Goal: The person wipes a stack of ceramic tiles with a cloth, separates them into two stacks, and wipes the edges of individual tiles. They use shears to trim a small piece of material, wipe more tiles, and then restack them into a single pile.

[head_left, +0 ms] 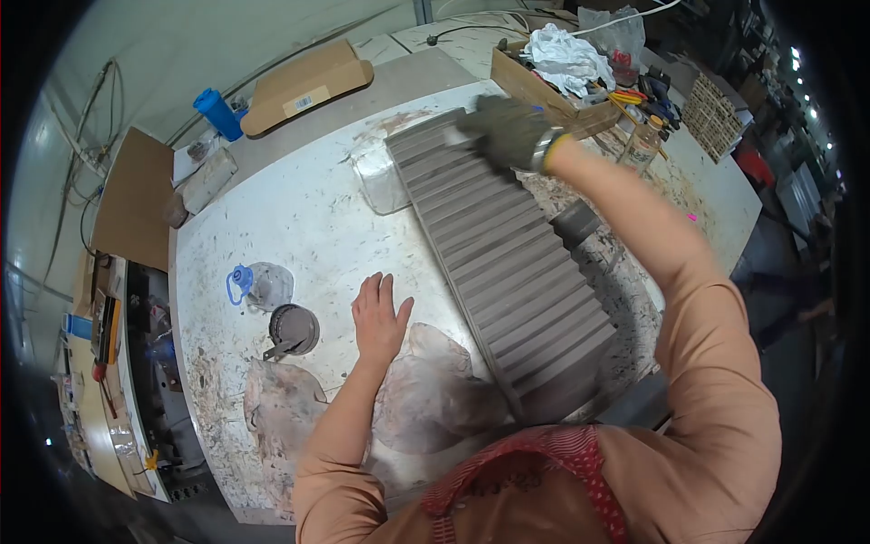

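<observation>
A long grey ribbed panel (507, 263) lies slantwise on the white table, its ridges running across it. My right hand (507, 134), in a dark work glove, is at the panel's far end. Its fingers are curled and smeared by motion, with a small pale piece showing at the fingertips that I cannot make out. My bare left hand (379, 317) rests on the table left of the panel, fingers stretched out and holding nothing. Near it are a round dark pot (294, 328) with a tool across its rim and a clear bottle (270, 286) with a blue handle.
Crumpled clear plastic (426, 399) lies by my left forearm. A clear container (376, 177) touches the panel's far left side. At the back stand a flat cardboard box (308, 86), a blue cup (217, 113) and a box of tools (553, 95). A glass bottle (642, 143) stands right.
</observation>
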### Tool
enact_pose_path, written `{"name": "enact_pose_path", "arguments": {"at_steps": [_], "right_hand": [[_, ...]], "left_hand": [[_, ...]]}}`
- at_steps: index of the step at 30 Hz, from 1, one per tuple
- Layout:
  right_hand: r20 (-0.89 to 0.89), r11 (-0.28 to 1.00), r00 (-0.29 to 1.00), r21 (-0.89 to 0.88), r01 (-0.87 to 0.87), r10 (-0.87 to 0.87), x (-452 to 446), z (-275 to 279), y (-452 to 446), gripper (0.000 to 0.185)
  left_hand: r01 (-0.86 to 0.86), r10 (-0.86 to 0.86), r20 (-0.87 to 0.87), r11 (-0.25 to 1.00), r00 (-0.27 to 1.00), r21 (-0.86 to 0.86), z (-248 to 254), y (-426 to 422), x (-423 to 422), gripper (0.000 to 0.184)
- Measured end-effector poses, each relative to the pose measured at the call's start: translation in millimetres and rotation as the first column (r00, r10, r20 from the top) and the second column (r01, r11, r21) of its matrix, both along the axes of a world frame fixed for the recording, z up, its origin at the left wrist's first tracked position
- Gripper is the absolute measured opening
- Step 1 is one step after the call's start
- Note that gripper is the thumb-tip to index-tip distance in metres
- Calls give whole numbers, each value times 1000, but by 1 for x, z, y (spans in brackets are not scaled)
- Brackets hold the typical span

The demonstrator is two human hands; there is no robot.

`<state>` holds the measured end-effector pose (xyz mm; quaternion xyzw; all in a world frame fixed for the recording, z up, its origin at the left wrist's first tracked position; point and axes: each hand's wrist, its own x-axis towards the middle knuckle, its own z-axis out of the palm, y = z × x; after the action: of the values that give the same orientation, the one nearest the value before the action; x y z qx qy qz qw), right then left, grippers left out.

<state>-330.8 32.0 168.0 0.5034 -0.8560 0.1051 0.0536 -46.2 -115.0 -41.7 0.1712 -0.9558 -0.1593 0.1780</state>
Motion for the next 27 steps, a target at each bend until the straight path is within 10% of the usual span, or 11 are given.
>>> {"name": "enact_pose_path", "arguments": {"at_steps": [2, 7, 14, 19, 27], "right_hand": [[-246, 984, 969, 175, 10, 34, -48, -5, 25, 32], [-108, 990, 990, -103, -101, 90, 7, -2, -34, 27], [-201, 979, 980, 200, 36, 5, -45, 2, 6, 26], [-137, 999, 990, -40, -37, 31, -29, 7, -22, 27], [-326, 993, 945, 114, 39, 0, -72, 3, -4, 24]], "left_hand": [[-26, 26, 2, 1000, 1000, 10, 2, 1, -1, 54], [-15, 16, 26, 999, 1000, -37, 2, 2, -1, 54], [-13, 12, -11, 1000, 1000, -20, -3, 0, 0, 54], [-4, 6, 33, 998, 999, -59, 1, 1, -1, 54], [-8, 9, 26, 998, 1000, -63, 1, 2, -1, 54]]}}
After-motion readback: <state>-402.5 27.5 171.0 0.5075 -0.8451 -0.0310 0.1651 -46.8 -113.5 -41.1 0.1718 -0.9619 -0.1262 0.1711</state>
